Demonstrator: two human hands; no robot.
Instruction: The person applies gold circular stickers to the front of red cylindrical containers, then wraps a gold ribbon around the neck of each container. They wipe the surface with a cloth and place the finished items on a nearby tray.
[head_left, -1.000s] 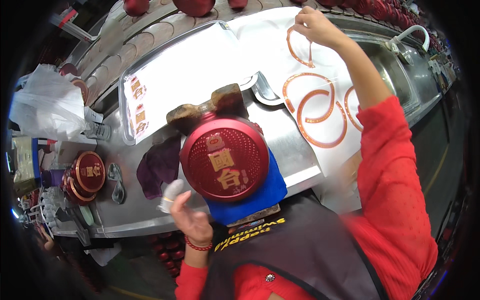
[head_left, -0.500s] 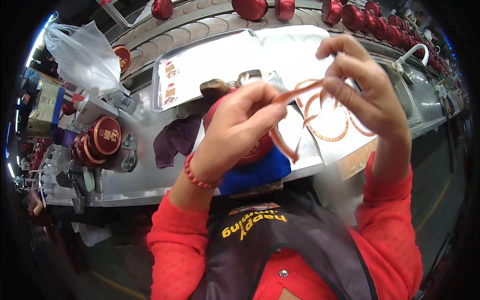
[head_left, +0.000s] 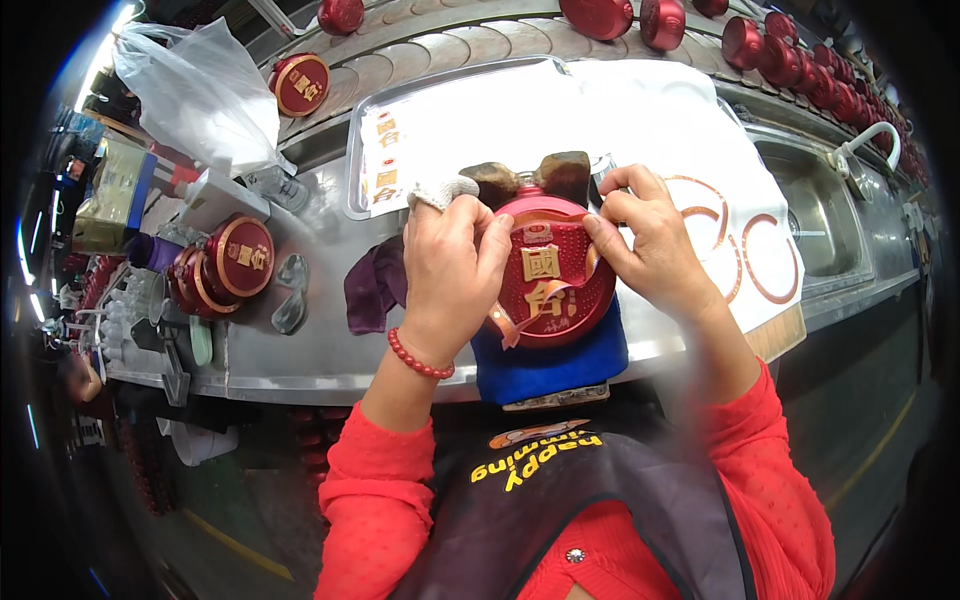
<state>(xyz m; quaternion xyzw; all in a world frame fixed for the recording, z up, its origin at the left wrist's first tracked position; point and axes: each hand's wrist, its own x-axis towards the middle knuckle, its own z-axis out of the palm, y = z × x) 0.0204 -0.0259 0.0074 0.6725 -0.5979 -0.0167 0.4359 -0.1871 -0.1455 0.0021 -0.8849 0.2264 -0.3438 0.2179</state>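
Nearest is the dark apron [head_left: 610, 500], with red sleeves [head_left: 380, 480] reaching up on both sides of it. A blue cloth [head_left: 548, 372] lies just beyond the apron, at the near edge of the desk [head_left: 270, 358], and on it sits the red jar [head_left: 575, 308], its round, gold-marked face turned up between the two hands. The left hand [head_left: 447, 275], with a red bracelet [head_left: 420, 360] at the wrist and a white cover [head_left: 440, 190] on one finger, pinches an orange strip [head_left: 545, 217] between thumb and finger; the right hand [head_left: 645, 240] pinches it too, so it spans the upper part of the jar's face. A loose length of strip hangs over the jar's lower left. Two dark blocks [head_left: 563, 178] stand at the jar's far side. A purple cloth [head_left: 376, 290] lies to the left, and farther left is a group of lidded jars [head_left: 245, 257]. Beyond the blocks, a tray [head_left: 355, 165] holds a white sheet with gold stickers [head_left: 386, 178]; to the right, curved orange strips [head_left: 797, 262] lie on white paper [head_left: 770, 305] beside the sink [head_left: 815, 215]. Farthest, more red jars [head_left: 780, 65] line the conveyor [head_left: 430, 55].
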